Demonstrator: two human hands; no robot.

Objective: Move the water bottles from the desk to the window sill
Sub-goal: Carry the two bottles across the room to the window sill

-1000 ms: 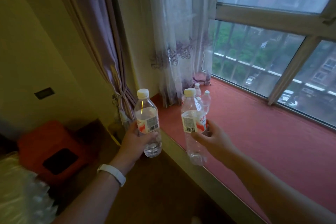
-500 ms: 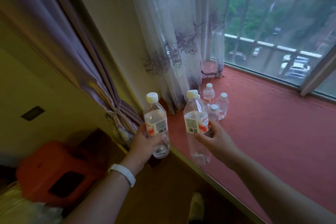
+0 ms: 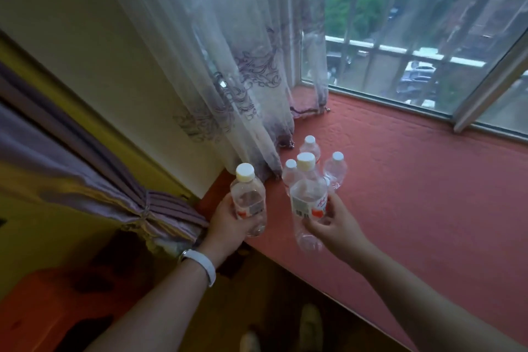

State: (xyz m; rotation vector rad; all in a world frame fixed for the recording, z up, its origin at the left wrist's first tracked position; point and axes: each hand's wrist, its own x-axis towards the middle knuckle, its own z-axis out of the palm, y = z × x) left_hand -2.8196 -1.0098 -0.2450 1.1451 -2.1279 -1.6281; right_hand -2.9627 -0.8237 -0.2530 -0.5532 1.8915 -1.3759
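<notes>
My left hand grips a clear water bottle with a white cap and red-and-white label, held upright over the near left corner of the red window sill. A second, taller water bottle is in my right hand, also upright, just above the sill. Behind it three more capped bottles stand on the sill: one at the left, one at the back and one at the right. The right-hand bottle partly hides the left and back ones.
A sheer patterned curtain hangs to the sill just behind the bottles. A tied purple drape is at the left. The window glass and frame run along the sill's far side. An orange stool and my shoes are below.
The view has tilted down and closer to the sill. Both hands have carried their bottles forward, over the sill's near edge and nearer the three standing bottles.
</notes>
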